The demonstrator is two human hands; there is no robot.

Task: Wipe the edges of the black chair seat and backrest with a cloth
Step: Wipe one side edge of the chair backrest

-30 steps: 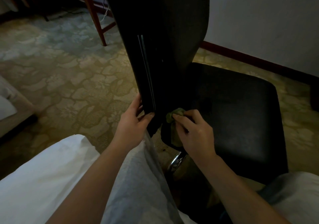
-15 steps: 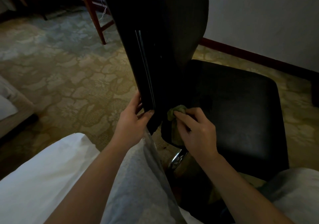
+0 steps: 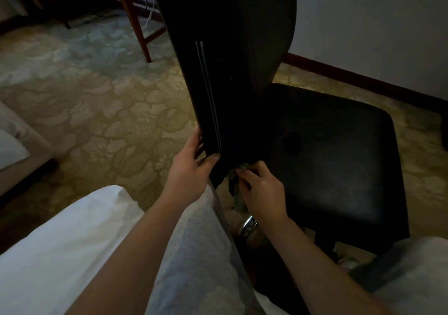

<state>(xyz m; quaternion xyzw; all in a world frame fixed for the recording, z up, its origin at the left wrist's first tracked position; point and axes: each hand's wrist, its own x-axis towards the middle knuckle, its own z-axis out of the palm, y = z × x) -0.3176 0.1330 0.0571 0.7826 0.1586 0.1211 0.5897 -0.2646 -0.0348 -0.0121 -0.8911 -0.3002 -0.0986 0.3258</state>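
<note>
From my feed, the black chair fills the middle and right of the frame: its backrest (image 3: 242,60) rises from the centre to the top edge, and the seat (image 3: 334,159) spreads out to the right of centre. My left hand (image 3: 191,169), just left of centre, grips the lower side edge of the backrest, fingers tucked behind it and the thumb pressed on the near face beside a pale seam line. My right hand (image 3: 259,188), just right of it, has its fingers curled around a greenish cloth (image 3: 239,199) and holds it bunched against the bottom of the backrest, where that meets the rear corner of the seat. Part of the cloth hangs below the fingers. The light is dim, so I cannot tell how much of the cloth touches the chair. A shiny metal part (image 3: 247,225) shows under the seat, below my right wrist. Patterned carpet (image 3: 97,101) covers the left half of the frame, a wooden leg (image 3: 135,18) stands at upper left, and a pale wall (image 3: 375,23) with a dark baseboard (image 3: 351,74) runs across the upper right. White bedding (image 3: 60,254) lies at lower left.
</note>
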